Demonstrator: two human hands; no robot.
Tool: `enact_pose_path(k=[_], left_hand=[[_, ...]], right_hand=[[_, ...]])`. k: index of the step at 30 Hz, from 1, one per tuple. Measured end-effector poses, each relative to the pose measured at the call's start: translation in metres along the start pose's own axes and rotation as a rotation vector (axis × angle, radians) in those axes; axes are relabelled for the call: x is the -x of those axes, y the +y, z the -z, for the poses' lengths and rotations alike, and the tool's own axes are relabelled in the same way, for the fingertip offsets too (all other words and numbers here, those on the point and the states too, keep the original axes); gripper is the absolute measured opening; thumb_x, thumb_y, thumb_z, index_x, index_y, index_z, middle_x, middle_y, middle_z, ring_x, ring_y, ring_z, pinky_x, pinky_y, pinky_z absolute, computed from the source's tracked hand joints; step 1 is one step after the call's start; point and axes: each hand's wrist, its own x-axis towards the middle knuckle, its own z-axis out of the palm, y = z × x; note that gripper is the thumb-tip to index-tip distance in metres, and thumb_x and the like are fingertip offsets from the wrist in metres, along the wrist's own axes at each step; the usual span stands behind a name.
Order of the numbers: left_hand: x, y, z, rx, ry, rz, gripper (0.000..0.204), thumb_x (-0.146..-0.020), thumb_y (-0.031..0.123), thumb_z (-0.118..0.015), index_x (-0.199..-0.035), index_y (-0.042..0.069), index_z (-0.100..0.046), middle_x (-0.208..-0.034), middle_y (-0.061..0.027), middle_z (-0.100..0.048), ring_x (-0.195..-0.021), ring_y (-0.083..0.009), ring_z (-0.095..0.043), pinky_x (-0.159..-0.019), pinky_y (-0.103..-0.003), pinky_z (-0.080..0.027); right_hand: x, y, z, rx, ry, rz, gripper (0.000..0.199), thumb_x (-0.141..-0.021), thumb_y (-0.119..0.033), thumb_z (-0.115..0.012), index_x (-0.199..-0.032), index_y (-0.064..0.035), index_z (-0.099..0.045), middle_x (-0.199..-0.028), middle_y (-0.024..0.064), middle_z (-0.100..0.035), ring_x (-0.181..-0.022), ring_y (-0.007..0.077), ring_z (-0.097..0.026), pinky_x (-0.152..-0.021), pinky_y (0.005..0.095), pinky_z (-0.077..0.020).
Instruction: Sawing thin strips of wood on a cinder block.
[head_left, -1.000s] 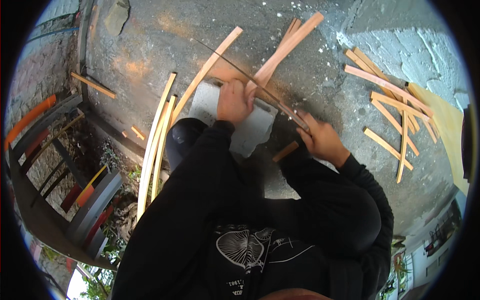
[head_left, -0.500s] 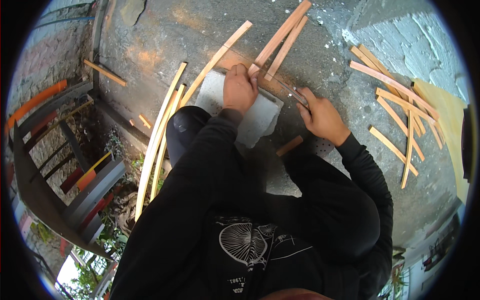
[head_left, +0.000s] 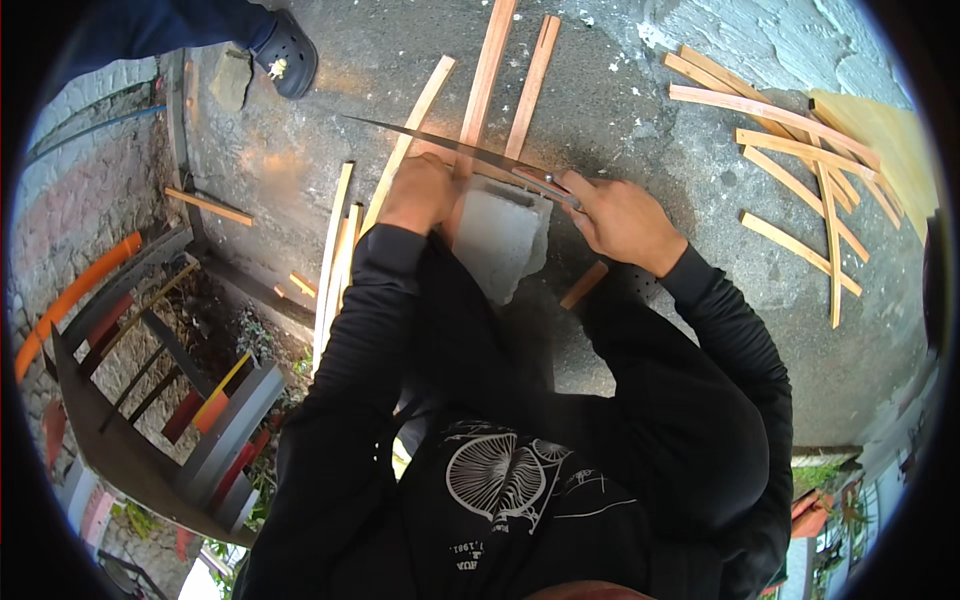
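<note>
In my right hand is the handle end of a handsaw, fingers closed round it. Its thin dark blade points up and left, crossing over a reddish wood strip. My left hand is closed beside that strip and seems to press it down on a grey concrete block; the fingertips are partly hidden. The strip's near end shows between this hand and the block. A second strip lies to its right, and a paler strip passes to the left of my hand.
Several cut strips lie piled at the right beside a pale board. Another person's foot in a dark clog stands at the far left, near a flat stone. A slatted metal and wood object fills the lower left.
The saw blade now lies across the reddish strip, which reaches over the block. My left hand has shifted left. Another person's clog has come into view at the top left.
</note>
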Motion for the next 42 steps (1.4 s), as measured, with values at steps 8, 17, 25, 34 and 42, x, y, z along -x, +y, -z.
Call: enact_pose_path(k=[8,17,25,34,42], left_hand=[[-0.175,0.066,0.094,0.444,0.031,-0.075,0.057,-0.091,0.045,-0.068,-0.12,-0.003,-0.064,-0.113,-0.0289,-0.071,-0.108,-0.0447,-0.069,-0.094,-0.05,-0.054],[-0.236,0.067,0.008,0.6,0.213,0.033,0.043,-0.094,0.027,-0.066,-0.122,-0.006,-0.063,-0.112,-0.0344,-0.069,-0.109,-0.0511,-0.066,-0.096,-0.057,-0.053],[-0.242,0.059,0.001,0.542,0.274,0.056,0.036,-0.093,0.022,-0.066,-0.114,-0.008,-0.066,-0.106,-0.0344,-0.07,-0.105,-0.0504,-0.068,-0.093,-0.057,-0.053],[-0.235,0.048,0.002,0.605,0.343,0.06,0.035,-0.092,0.023,-0.065,-0.11,-0.008,-0.065,-0.106,-0.0344,-0.07,-0.105,-0.0521,-0.067,-0.093,-0.056,-0.053],[-0.244,0.047,-0.005,0.539,0.319,-0.013,0.033,-0.089,0.017,-0.066,-0.108,-0.01,-0.064,-0.102,-0.0358,-0.07,-0.102,-0.0535,-0.067,-0.091,-0.057,-0.053]], right_hand=[[-0.006,-0.015,0.012,-0.029,-0.065,-0.042,0.038,-0.098,-0.018,-0.065,-0.131,-0.0051,-0.051,-0.077,0.0237,-0.068,-0.075,0.0473,-0.067,-0.067,0.0568,-0.0521],[0.066,-0.023,0.066,-0.048,-0.115,-0.166,0.043,-0.097,-0.028,-0.07,-0.132,-0.0074,-0.055,-0.092,0.0193,-0.073,-0.076,0.0433,-0.07,-0.067,0.0511,-0.0559],[0.029,-0.026,0.057,0.061,-0.049,-0.105,0.037,-0.1,-0.035,-0.067,-0.123,-0.0075,-0.059,-0.084,0.0195,-0.072,-0.071,0.0426,-0.071,-0.061,0.0502,-0.0567],[0.049,0.004,0.068,0.037,-0.075,-0.122,0.043,-0.098,-0.032,-0.07,-0.135,-0.0129,-0.059,-0.082,0.0195,-0.072,-0.074,0.0423,-0.071,-0.064,0.0492,-0.0563],[-0.036,0.004,0.018,0.024,-0.042,-0.042,0.034,-0.101,-0.038,-0.064,-0.12,-0.0097,-0.06,-0.071,0.0184,-0.068,-0.071,0.0401,-0.07,-0.061,0.0514,-0.0546]])
